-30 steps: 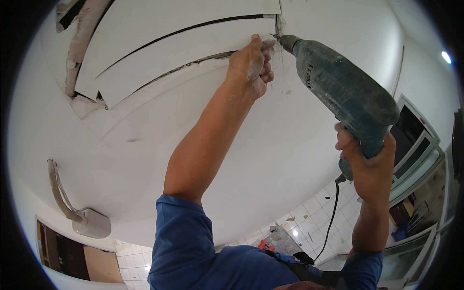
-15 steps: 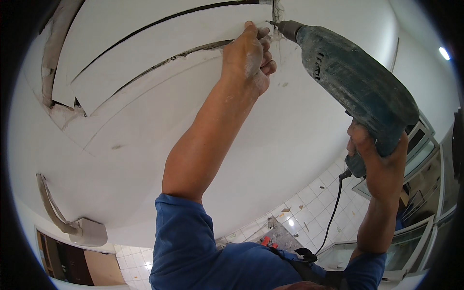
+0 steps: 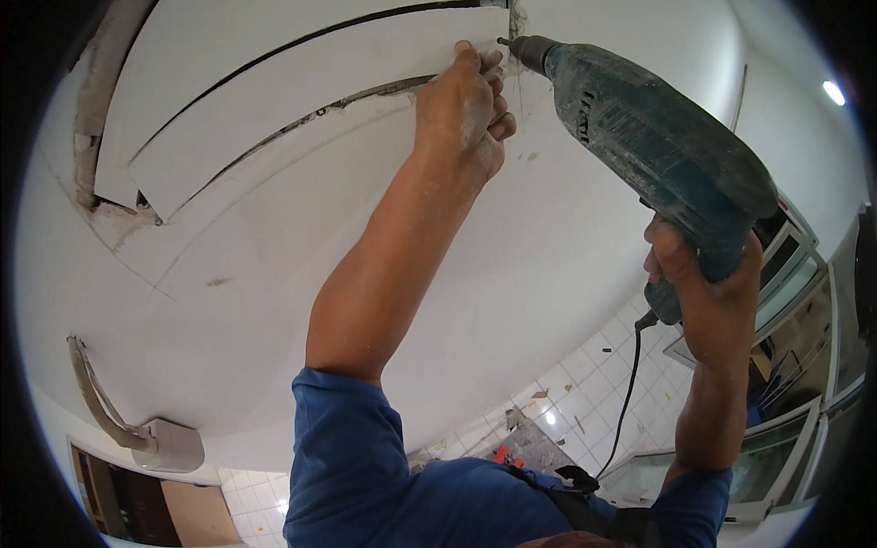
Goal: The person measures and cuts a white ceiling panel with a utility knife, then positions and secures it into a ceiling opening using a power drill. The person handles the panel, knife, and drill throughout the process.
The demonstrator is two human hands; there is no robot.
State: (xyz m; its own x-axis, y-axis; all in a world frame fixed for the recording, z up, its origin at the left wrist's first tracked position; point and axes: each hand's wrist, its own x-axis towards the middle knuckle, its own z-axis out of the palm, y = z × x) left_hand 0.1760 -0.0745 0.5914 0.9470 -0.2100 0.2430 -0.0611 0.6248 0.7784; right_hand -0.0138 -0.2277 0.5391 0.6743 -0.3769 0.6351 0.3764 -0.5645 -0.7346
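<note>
I am looking up at a white ceiling. My left hand is raised to it, fingers curled on the end of a long white ceiling panel and dusted with white powder. My right hand grips the handle of a worn teal power drill. The drill bit points at the ceiling right beside my left fingertips. A black cord hangs from the drill's handle. Whether my left fingers also pinch something small is hidden.
A second white panel lies beside the first with dark gaps between them. Broken plaster shows at the left. A white fitting with a conduit sits lower left. White wall tiles, window frames and a ceiling lamp lie to the right.
The view has tilted, so the panels and drill sit higher and larger in the picture. The drill bit stays beside my left fingertips at the panel's end. Both grips are unchanged.
</note>
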